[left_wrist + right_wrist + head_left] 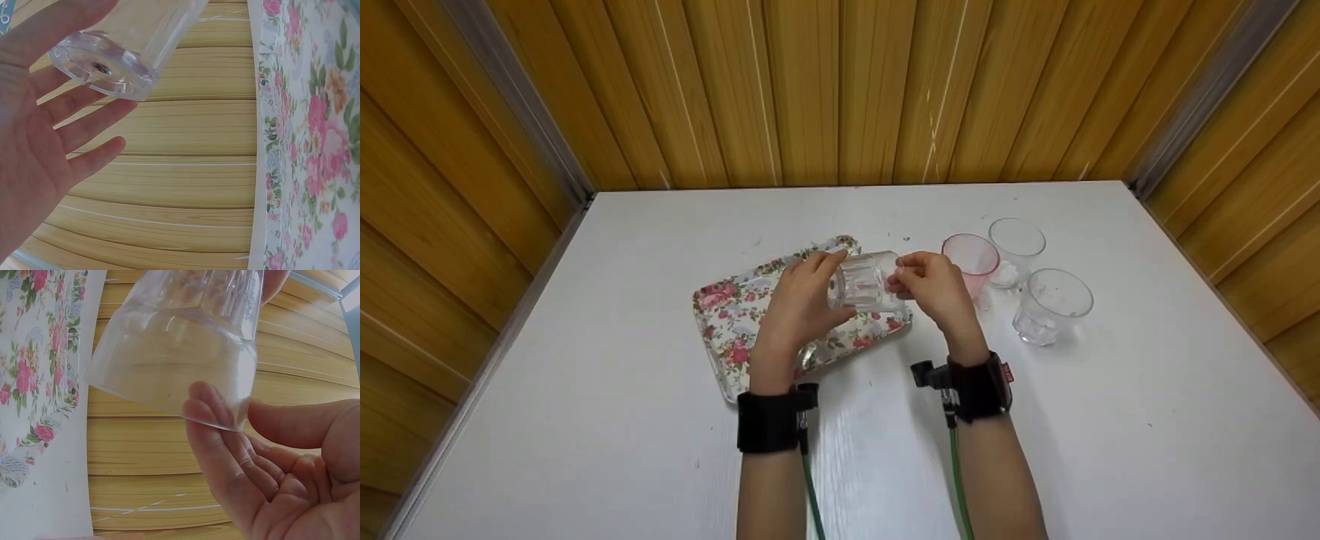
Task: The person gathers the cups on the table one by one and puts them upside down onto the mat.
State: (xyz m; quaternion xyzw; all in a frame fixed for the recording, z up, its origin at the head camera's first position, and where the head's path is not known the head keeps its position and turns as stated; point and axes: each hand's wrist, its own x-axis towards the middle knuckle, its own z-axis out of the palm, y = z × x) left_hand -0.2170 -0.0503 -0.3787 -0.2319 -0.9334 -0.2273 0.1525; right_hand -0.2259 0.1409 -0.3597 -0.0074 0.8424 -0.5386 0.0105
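A clear plastic cup point(864, 283) with a fluted lower part lies sideways in the air between the two hands, over the floral tray point(720, 330). At its base, my left hand point(802, 300) holds it between thumb and fingers. The left wrist view shows the round cup base point(104, 67) with a small dark mark, the ring and little fingers spread beside it. My right hand point(936, 289) pinches the rim on the other side. In the right wrist view the thumb is outside the cup wall point(169, 365) and fingertips show through it.
Right of the hands stand a pink-rimmed cup point(971, 259), a clear cup point(1017, 240) behind it with something white near its bottom, and another clear cup point(1051, 304) nearer. A shiny clear thing point(808, 358) shows beside the left wrist. Wood-look panels point(810, 90) enclose the white table point(622, 450).
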